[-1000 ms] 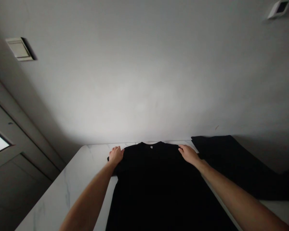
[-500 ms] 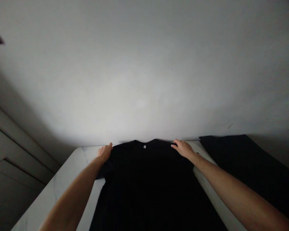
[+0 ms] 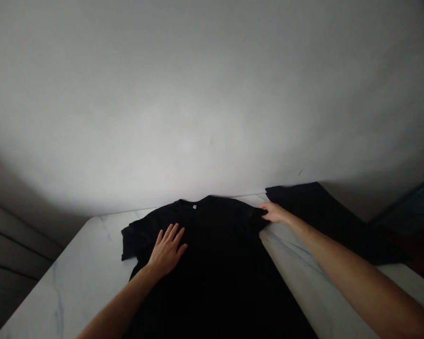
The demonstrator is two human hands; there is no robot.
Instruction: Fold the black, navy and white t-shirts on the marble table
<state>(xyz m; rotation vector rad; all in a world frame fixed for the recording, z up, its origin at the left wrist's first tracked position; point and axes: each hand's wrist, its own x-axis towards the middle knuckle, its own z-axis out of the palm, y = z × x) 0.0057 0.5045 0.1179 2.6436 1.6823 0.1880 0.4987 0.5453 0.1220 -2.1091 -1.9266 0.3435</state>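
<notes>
A black short-sleeved T-shirt [image 3: 212, 268] lies spread out, its neckline toward the wall and a small white label inside the collar. My left hand [image 3: 167, 252] rests flat on its chest, left of the middle, with the fingers spread. At the end of the sleeve on the right, my right hand [image 3: 273, 213] pinches the hem between thumb and fingers. The sleeve on the left lies out flat on the table. The shirt's lower part runs out of view at the bottom.
Under the shirt is a white marbled table [image 3: 81, 268], its far edge against a pale wall [image 3: 198, 103]. To the right lies another piece of dark cloth [image 3: 325, 219], flat on the table. A panelled surface [image 3: 14, 249] stands at the left.
My left hand has left the left shoulder and now lies flat on the chest. My right hand has gone from the right shoulder to the sleeve end. The view has turned right.
</notes>
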